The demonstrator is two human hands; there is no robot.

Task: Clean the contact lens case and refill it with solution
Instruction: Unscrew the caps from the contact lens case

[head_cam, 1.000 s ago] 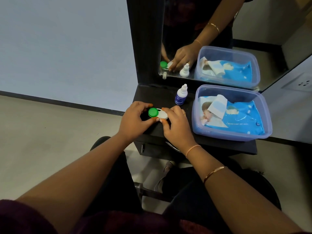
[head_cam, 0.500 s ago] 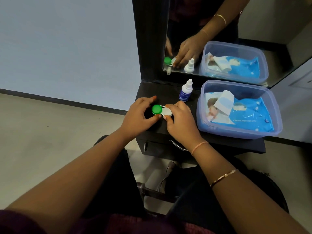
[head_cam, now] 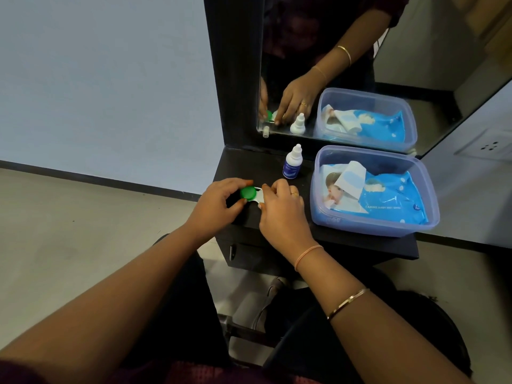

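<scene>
Left hand (head_cam: 214, 207) grips green cap (head_cam: 248, 193); right hand (head_cam: 282, 209) holds lens case (head_cam: 259, 197).

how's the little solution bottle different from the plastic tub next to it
The solution bottle is small, narrow and upright, white with a blue label; the plastic tub is wide, low and translucent bluish. The bottle is capped; the tub has no lid on and holds a blue wet wipes pack. Both stand on the dark shelf, untouched by either hand.

A home dressing corner: a dark vanity shelf (head_cam: 360, 239) under a wall mirror (head_cam: 415, 51), a dropper bottle (head_cam: 292, 164) and a tub (head_cam: 374, 225) of baby wipes (head_cam: 388, 195) on it, a wall socket (head_cam: 490, 146), tiled floor (head_cam: 83, 231)
</scene>
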